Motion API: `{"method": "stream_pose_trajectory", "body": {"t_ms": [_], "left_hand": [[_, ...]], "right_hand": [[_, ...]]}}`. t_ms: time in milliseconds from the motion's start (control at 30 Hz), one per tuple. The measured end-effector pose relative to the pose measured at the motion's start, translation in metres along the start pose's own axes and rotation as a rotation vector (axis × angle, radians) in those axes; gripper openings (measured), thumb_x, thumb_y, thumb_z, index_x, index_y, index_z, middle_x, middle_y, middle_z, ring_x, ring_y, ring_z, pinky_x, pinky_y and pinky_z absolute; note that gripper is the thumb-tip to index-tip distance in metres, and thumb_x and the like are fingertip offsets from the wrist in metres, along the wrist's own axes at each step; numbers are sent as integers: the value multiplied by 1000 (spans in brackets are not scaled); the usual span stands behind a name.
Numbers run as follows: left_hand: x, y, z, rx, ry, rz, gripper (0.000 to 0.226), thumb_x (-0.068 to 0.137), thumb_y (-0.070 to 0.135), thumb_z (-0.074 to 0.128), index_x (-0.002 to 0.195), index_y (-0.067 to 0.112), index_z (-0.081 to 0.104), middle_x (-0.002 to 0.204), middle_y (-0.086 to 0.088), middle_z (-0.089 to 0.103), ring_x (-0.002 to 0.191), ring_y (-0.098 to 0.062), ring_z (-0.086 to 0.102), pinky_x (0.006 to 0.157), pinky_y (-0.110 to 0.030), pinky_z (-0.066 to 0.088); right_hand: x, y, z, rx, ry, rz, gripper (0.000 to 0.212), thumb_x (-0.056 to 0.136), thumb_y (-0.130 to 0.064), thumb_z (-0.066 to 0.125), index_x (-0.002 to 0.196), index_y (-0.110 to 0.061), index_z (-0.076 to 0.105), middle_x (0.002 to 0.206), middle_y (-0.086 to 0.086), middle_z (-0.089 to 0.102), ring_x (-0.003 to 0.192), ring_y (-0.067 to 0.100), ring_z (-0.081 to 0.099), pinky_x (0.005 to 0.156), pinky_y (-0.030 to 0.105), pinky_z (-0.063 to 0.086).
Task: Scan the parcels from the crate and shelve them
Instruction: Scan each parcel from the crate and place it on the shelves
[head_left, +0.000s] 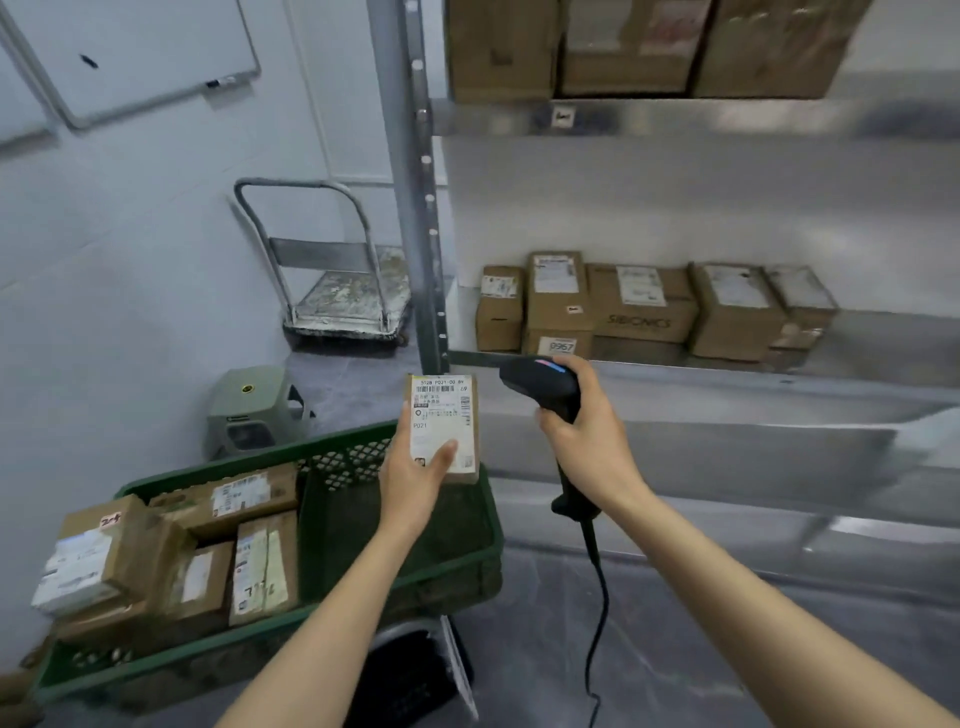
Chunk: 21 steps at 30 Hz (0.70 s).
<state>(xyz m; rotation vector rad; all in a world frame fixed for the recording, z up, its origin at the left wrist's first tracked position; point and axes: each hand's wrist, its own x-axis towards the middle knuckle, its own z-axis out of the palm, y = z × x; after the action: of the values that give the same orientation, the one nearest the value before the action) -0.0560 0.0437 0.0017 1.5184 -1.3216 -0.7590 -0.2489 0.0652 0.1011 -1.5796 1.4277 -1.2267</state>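
Your left hand holds the parcel upright above the green crate, label facing you; your right hand grips the scanner, nose pointing left at it, shelf behind.

- Only the person's two arms show; the rest of the body is outside the picture.
- Left hand: bare, slim, with long fingers and a short-trimmed thumbnail.
- Left forearm: uncovered from the wrist down to the picture's bottom edge, slender and smooth.
- Right hand: bare, its knuckles and the tendons across its back faintly outlined.
- Right forearm: uncovered along its whole visible length, looking broader toward the bottom corner where the wide lens stretches it.
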Motion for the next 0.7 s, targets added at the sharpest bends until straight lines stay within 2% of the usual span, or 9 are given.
{"method": "stream_pose_trajectory", "body": {"t_ms": [100,233,300,433,533,700], "left_hand": [[-23,27,38,-1,-18,28,74,85,45,66,148,33,29,131,7,59,115,-12,55,96,-33,44],[-55,65,88,-44,-48,82,65,84,45,66,141,39,35,127,15,58,110,-7,57,86,-18,46],[-69,81,114,-78,-83,71,72,86,39,67,148,31,30,133,9,56,115,-10,55,94,-28,47],[-90,113,165,-109,-130,78,75,87,31,67,149,32,25,128,12,53,109,-4,52,90,-26,45],[-96,135,202,-135,-197,95,72,89,26,66,149,32,26,133,9,53,114,-9,54,94,-37,50],[-96,169,267,-147,-278,147,76,89,23,66,150,33,21,138,4,50,115,-10,53,94,-32,49]], "right_hand": [[-16,1,-55,-19,52,-18,50,86,-3,56,117,-40,43,99,-19,56,76,-9,56,54,4,41],[-37,5,-123,-42,106,-28,49,86,-3,55,121,-36,44,102,-8,58,68,2,57,52,8,40],[-47,6,-155,-51,142,-27,50,86,-2,55,123,-35,43,104,-4,58,65,5,57,51,10,42],[-62,13,-214,-62,228,-16,51,86,-1,54,122,-35,43,96,-12,56,65,1,57,51,10,42],[-70,20,-254,-77,298,6,52,86,-2,55,123,-35,43,98,-12,55,76,0,57,55,9,44],[-75,36,-313,-99,432,26,51,84,-1,54,121,-35,44,97,-12,58,66,-4,56,52,7,41]]}}
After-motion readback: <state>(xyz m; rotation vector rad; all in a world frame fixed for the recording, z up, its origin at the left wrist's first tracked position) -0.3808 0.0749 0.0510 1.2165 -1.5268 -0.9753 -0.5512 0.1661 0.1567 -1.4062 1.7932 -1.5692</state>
